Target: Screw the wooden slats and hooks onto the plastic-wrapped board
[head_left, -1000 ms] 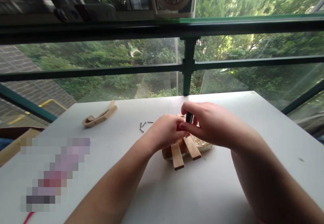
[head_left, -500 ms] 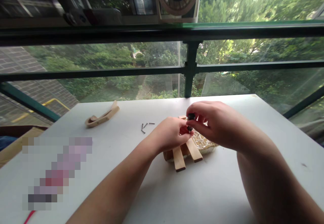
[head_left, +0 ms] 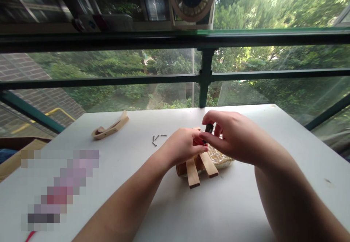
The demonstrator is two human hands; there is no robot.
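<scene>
My left hand (head_left: 182,146) is curled shut on top of a small wooden assembly (head_left: 197,166), whose two flat slats stick out toward me. Something red shows between its fingertips, too small to name. My right hand (head_left: 229,134) pinches a small dark cylindrical tool (head_left: 209,128) upright, right above the left fingertips. Both hands touch at the middle of the white table (head_left: 175,205). A clear bag with pale contents (head_left: 222,157) lies under my right hand.
Several small dark nails (head_left: 156,138) lie loose just left of my hands. A curved wooden piece (head_left: 109,127) rests at the far left of the table. A blurred patch covers the near left. A glass railing with green metal bars (head_left: 203,76) runs behind the table.
My right hand has turned and shifted the dark tool slightly while staying above the left fingertips. The view has tilted a little, and the left hand stays on the wooden assembly.
</scene>
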